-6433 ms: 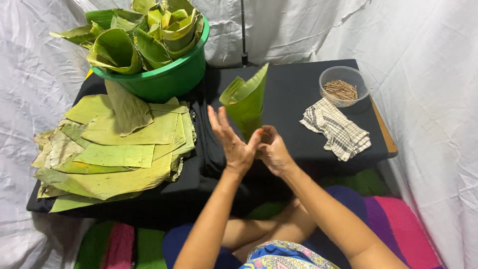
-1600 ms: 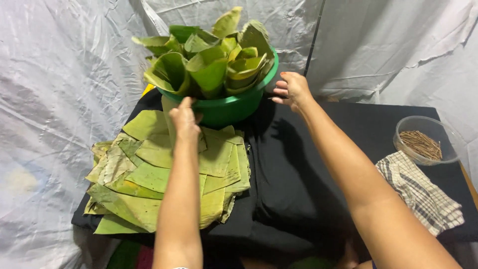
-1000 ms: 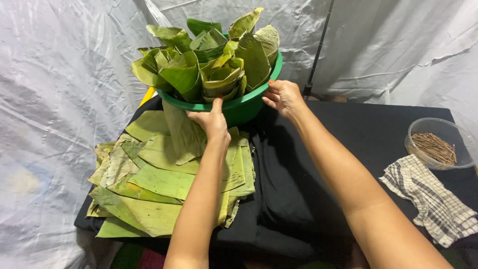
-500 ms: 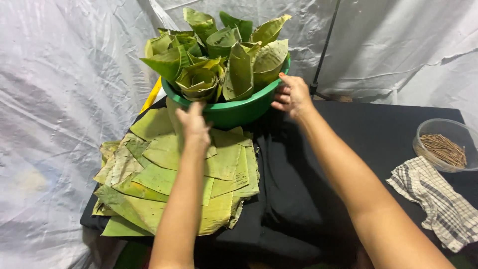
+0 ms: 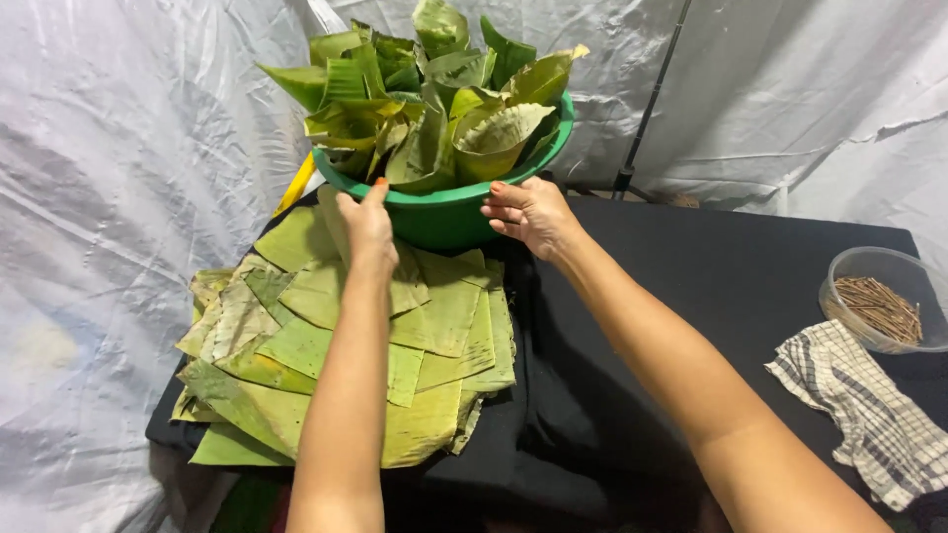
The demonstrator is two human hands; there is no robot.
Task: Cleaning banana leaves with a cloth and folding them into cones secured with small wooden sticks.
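A green plastic basin (image 5: 449, 215) stands at the back of the black-covered table, heaped with folded banana-leaf cones (image 5: 434, 94). My right hand (image 5: 528, 212) grips the basin's front right rim. My left hand (image 5: 365, 219) rests fingers-up against the basin's front left side, just above a flat stack of cut banana leaves (image 5: 346, 345) that covers the left part of the table.
At the right edge sit a clear round container of thin brown sticks (image 5: 882, 301) and a checked cloth (image 5: 864, 410). White sheeting hangs behind and to the left. A dark stand pole (image 5: 647, 109) rises behind the table (image 5: 691, 286).
The basin has shifted and turned on the table between my hands. My left hand dropped from the leaf pile back to the basin's side. Earlier I held one leaf cone in front of me.
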